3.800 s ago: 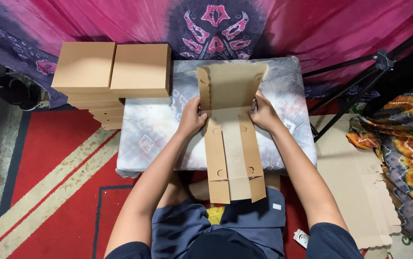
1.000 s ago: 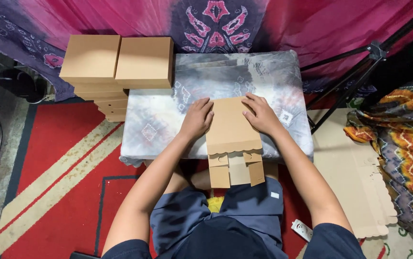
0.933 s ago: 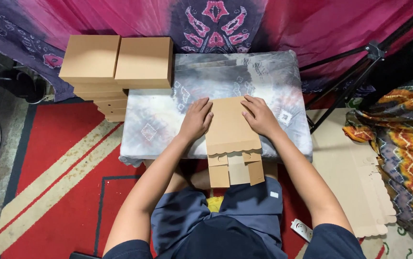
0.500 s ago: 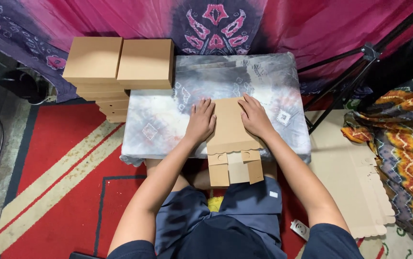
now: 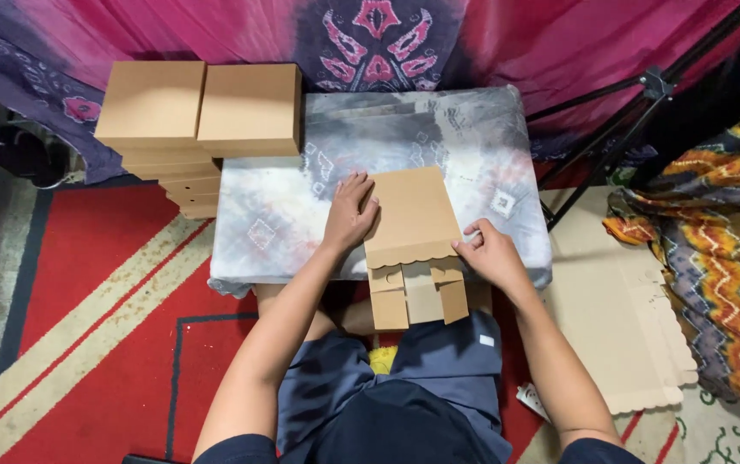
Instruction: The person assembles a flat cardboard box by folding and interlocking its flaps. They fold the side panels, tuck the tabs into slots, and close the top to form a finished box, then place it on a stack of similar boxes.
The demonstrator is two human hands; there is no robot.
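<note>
Half-folded brown cardboard box (image 5: 411, 225) on worktop's near edge, flaps hanging over. Two stacks of finished brown boxes (image 5: 201, 110) at far left. Flat cardboard sheets (image 5: 619, 335) on floor, right.

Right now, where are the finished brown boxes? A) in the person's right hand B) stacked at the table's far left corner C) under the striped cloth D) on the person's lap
B: the closed brown boxes stand in stacks beside the far left corner of the cloth-covered table.
</note>
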